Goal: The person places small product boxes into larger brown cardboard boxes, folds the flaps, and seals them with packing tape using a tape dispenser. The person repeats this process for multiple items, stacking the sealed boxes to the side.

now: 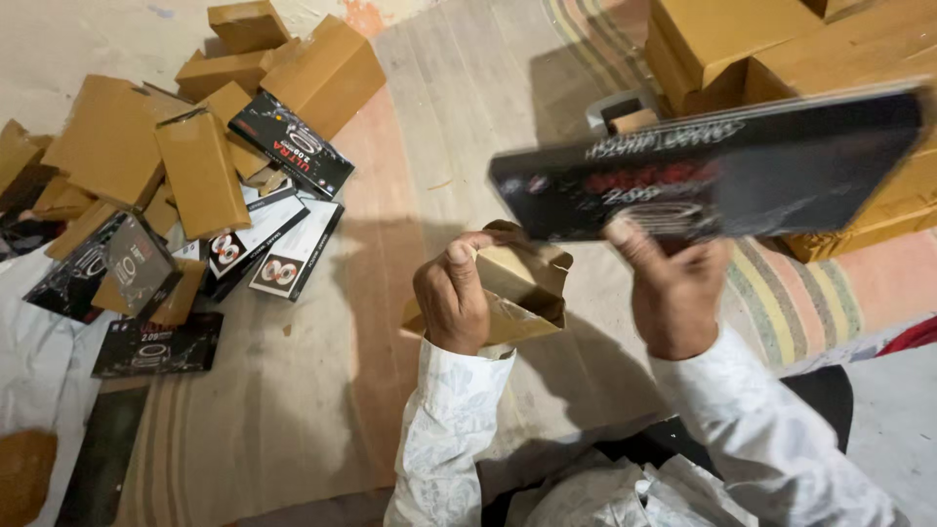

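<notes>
Left hand (451, 298) closed around small brown carton (522, 288), thumb on top, open flap facing right; grip clamped on carton. Right hand (673, 288) raised, thumb and fingers pinched on lower edge of long black printed box (717, 171), held flat and tilted up to the right, blurred. Carton just below left end of black box, near but apart. White patterned sleeves (459, 420) on both forearms.

Behind black box, upper right: stack of large brown cartons (722, 39), partly hidden by it. Far left, well apart: loose heap of small brown cartons (200, 171) mixed with black printed boxes (293, 141) and white printed boxes (293, 249); flat black sleeve (156, 344) at heap's near edge.

All lying on floor over striped mat (390, 244), pale beige with pink bands, coloured stripes at right. Bare pale floor (88, 39) at upper left. White cloth (29, 342) at left edge.
</notes>
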